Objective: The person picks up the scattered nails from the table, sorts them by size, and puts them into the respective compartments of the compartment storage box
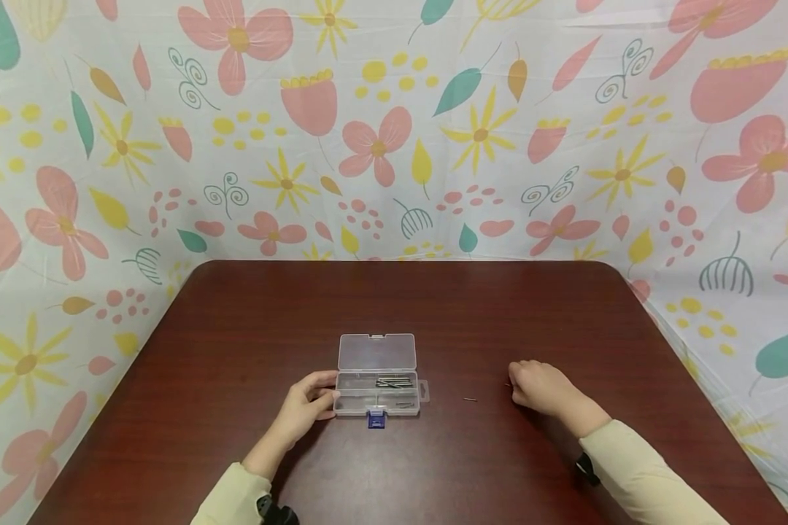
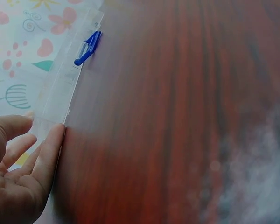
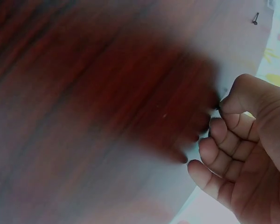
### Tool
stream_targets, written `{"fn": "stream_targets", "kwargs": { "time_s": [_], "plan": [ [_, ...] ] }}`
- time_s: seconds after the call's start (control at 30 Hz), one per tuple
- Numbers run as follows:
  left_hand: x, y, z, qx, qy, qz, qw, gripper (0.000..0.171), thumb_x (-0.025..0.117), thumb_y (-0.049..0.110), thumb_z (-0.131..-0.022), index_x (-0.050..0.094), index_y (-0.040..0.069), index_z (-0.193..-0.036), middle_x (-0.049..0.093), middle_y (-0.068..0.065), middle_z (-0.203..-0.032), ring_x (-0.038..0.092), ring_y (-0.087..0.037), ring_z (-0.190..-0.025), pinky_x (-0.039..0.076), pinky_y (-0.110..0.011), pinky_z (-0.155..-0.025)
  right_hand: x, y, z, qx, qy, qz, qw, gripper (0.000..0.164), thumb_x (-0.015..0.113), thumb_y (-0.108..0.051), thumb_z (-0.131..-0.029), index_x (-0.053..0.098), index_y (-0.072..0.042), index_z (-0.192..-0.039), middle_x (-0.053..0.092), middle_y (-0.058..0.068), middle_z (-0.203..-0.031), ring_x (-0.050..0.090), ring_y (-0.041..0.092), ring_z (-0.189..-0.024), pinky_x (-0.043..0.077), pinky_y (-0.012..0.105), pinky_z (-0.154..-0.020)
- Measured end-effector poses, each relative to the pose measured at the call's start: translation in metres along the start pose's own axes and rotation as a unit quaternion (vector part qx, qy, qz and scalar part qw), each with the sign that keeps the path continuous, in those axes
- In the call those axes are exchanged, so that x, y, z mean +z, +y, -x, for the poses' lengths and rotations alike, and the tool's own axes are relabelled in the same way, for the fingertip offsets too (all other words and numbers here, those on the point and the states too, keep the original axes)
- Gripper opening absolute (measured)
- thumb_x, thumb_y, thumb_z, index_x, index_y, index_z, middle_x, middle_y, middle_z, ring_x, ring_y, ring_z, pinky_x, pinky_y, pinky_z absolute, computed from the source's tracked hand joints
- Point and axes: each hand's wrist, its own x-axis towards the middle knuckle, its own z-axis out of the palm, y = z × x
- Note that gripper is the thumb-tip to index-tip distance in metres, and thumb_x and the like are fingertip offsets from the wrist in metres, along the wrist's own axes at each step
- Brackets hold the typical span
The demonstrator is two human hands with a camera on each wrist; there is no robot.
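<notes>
A clear plastic storage box [image 1: 376,402] lies with its lid raised at the middle of the table, its blue latch [image 1: 376,420] facing front. Its left end is held by my left hand [image 1: 305,408], the fingertips and thumb at the wall and corner. Long thin metal screws [image 1: 394,382] fill part of the back compartment; a few smaller ones [image 1: 405,405] lie in the front right one. To the right of the box my right hand [image 1: 540,386] pinches a small dark screw [image 3: 218,108] at the tabletop, mostly hidden by thumb and forefinger.
Between box and right hand, a single small screw [image 1: 470,399] lies on the table. The dark reddish wooden table [image 1: 269,306] has rounded far corners. Behind it hangs a flower-patterned cloth [image 1: 381,204]. A clear hang tab [image 1: 424,391] juts from the box's right end.
</notes>
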Motion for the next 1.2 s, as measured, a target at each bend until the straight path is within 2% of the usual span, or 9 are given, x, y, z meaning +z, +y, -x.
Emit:
{"fn": "stream_targets", "kwargs": {
  "time_s": [0.2,0.4,0.53,0.7,0.93,1.07,1.2],
  "plan": [
    [-0.001,0.000,0.000,-0.004,-0.002,0.003,1.0000,0.038,0.059,0.000,-0.090,0.052,-0.007,-0.127,0.054,-0.030,-0.123,0.060,-0.017,-0.095,0.060,-0.032,-0.070,-0.001,-0.004,-0.002,0.005,-0.011,-0.005,1.000,0.022,0.058,0.003,-0.071,0.042,-0.012,-0.066,0.038,-0.005,-0.059,0.029,0.008,-0.053,0.026,0.021,-0.046],
    [-0.001,-0.001,0.000,-0.001,-0.002,0.004,1.0000,0.037,0.059,0.000,-0.090,0.052,-0.008,-0.126,0.054,-0.030,-0.122,0.060,-0.012,-0.092,0.060,-0.032,-0.069,-0.001,-0.008,-0.004,-0.010,-0.008,-0.020,1.000,0.027,0.059,0.002,-0.068,0.038,-0.013,-0.065,0.032,-0.007,-0.059,0.024,0.007,-0.055,0.022,0.020,-0.048],
    [-0.001,-0.001,0.000,-0.004,-0.002,0.002,1.0000,0.037,0.059,0.000,-0.090,0.053,-0.007,-0.126,0.054,-0.029,-0.122,0.060,-0.014,-0.093,0.060,-0.032,-0.070,-0.002,-0.014,-0.006,-0.015,0.004,-0.045,0.999,0.031,0.059,0.003,-0.066,0.034,-0.015,-0.065,0.025,-0.009,-0.060,0.019,0.005,-0.056,0.018,0.019,-0.049],
    [-0.001,0.000,-0.001,-0.011,0.001,0.002,0.9999,0.037,0.060,0.000,-0.090,0.054,-0.005,-0.126,0.055,-0.027,-0.123,0.060,-0.017,-0.095,0.060,-0.032,-0.071,-0.001,-0.023,-0.009,-0.028,0.035,-0.041,0.998,0.034,0.058,0.004,-0.063,0.030,-0.016,-0.063,0.020,-0.011,-0.062,0.018,0.005,-0.058,0.016,0.018,-0.051],
    [-0.001,-0.001,-0.001,-0.010,-0.001,0.000,0.9999,0.037,0.060,0.000,-0.090,0.053,-0.006,-0.126,0.055,-0.028,-0.123,0.060,-0.013,-0.093,0.060,-0.032,-0.070,0.001,-0.037,-0.013,-0.057,0.075,-0.057,0.994,0.038,0.059,0.006,-0.063,0.028,-0.016,-0.066,0.020,-0.012,-0.065,0.025,0.006,-0.063,0.020,0.018,-0.053],
    [-0.001,0.000,-0.001,-0.015,0.001,0.003,0.9999,0.037,0.060,0.000,-0.090,0.054,-0.005,-0.126,0.055,-0.027,-0.123,0.059,-0.012,-0.093,0.060,-0.032,-0.070,0.002,-0.042,-0.016,-0.090,0.116,-0.072,0.987,0.038,0.061,0.008,-0.062,0.031,-0.016,-0.066,0.022,-0.013,-0.066,0.027,0.005,-0.063,0.022,0.016,-0.054],
    [0.000,0.001,-0.002,-0.024,0.002,0.007,0.9997,0.038,0.060,0.000,-0.090,0.053,-0.004,-0.127,0.054,-0.027,-0.125,0.059,-0.019,-0.098,0.060,-0.032,-0.071,0.005,-0.047,-0.018,-0.114,0.159,-0.080,0.977,0.035,0.064,0.009,-0.061,0.039,-0.015,-0.067,0.031,-0.013,-0.065,0.032,0.004,-0.064,0.027,0.014,-0.054]
  ]
}}
